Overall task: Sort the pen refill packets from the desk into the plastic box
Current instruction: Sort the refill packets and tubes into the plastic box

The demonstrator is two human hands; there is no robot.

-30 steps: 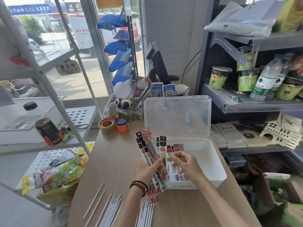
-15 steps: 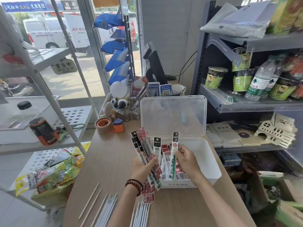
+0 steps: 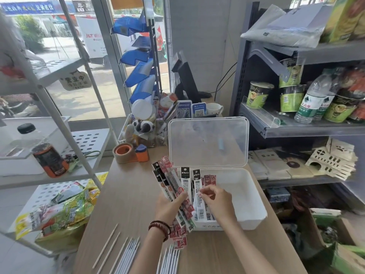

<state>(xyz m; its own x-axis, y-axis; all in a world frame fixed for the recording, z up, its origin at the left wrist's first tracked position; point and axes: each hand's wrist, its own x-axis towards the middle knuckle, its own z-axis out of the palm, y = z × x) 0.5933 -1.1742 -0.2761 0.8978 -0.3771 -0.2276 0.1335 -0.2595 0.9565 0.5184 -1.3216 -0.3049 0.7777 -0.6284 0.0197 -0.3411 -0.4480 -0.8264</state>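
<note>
My left hand (image 3: 170,207) grips a fanned bundle of pen refill packets (image 3: 167,179) with black and red header cards, held over the desk just left of the plastic box (image 3: 248,196). The white box stands open, its clear lid (image 3: 208,143) tilted up behind it. More refill packets (image 3: 209,179) stand upright in the box's left end. My right hand (image 3: 218,198) is over that end and pinches one white, black-topped packet (image 3: 197,186) beside the bundle.
Loose thin refills (image 3: 128,254) and sticks lie on the wooden desk (image 3: 128,194) near its front edge. A tape dispenser (image 3: 126,153) and an organizer with toys stand at the back. A white rack stands left, a grey shelf with noodle cups (image 3: 257,94) right.
My right hand has let go of the green-striped packet it held over the box and come back to the bundle, where it pinches another packet. The left hand holds the bundle steady.
</note>
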